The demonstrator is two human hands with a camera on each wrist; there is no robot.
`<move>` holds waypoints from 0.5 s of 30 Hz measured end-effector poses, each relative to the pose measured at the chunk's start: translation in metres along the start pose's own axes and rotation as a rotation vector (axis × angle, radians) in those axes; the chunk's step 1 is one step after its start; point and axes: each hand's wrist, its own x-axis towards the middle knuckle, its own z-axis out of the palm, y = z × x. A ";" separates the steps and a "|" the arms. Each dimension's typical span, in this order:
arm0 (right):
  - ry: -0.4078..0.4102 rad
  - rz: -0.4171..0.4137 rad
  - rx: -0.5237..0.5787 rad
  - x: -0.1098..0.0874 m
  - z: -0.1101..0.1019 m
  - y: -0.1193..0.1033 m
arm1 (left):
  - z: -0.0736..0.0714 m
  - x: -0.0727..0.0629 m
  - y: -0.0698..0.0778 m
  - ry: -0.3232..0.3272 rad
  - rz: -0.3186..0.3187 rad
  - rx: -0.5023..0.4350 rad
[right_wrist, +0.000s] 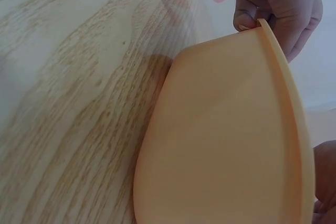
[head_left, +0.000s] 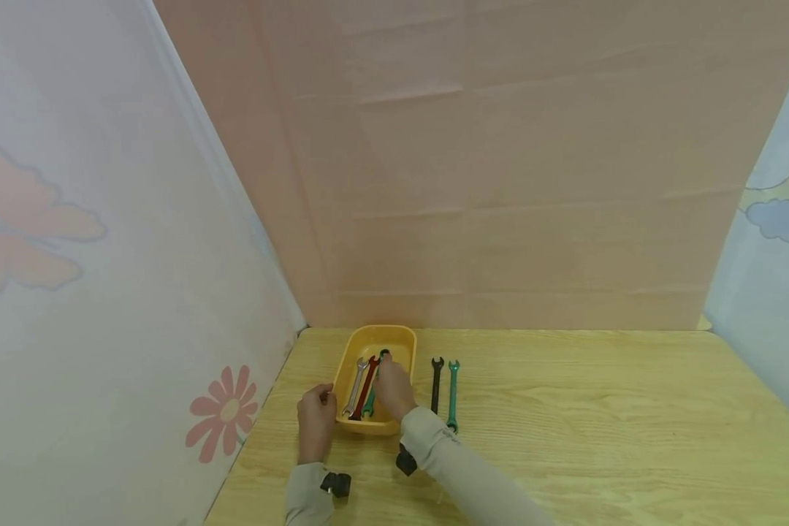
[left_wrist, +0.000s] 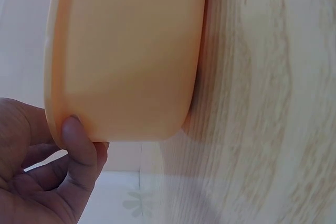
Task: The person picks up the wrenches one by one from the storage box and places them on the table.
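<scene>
1 left hand (head_left: 316,424) pinches the yellow tray (head_left: 404,334) by its left edge, near the far-left corner of the table (head_left: 598,416). The right hand (head_left: 394,389), angled down inside, grips a green wrench (head_left: 369,404).

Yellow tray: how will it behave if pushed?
The tray likely slides rather than tips: it's low, with a wide base on the table. Probably fairly stiff, since its walls hold their shape where the left grip pinches it. Wrenches lying inside may shift.

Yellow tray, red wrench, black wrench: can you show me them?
Yellow tray (left_wrist: 131,51): left wrist view, on its outer wall.
Red wrench (head_left: 364,388): head view, middle of its handle.
Black wrench (head_left: 436,386): head view, on its handle.
</scene>
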 end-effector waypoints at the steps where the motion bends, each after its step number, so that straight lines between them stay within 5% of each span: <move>1: 0.001 0.000 -0.006 0.000 0.001 0.000 | 0.000 0.000 0.000 0.001 0.004 0.001; 15: 0.013 -0.071 -0.175 0.000 0.015 0.002 | 0.001 0.001 0.000 0.000 0.007 0.002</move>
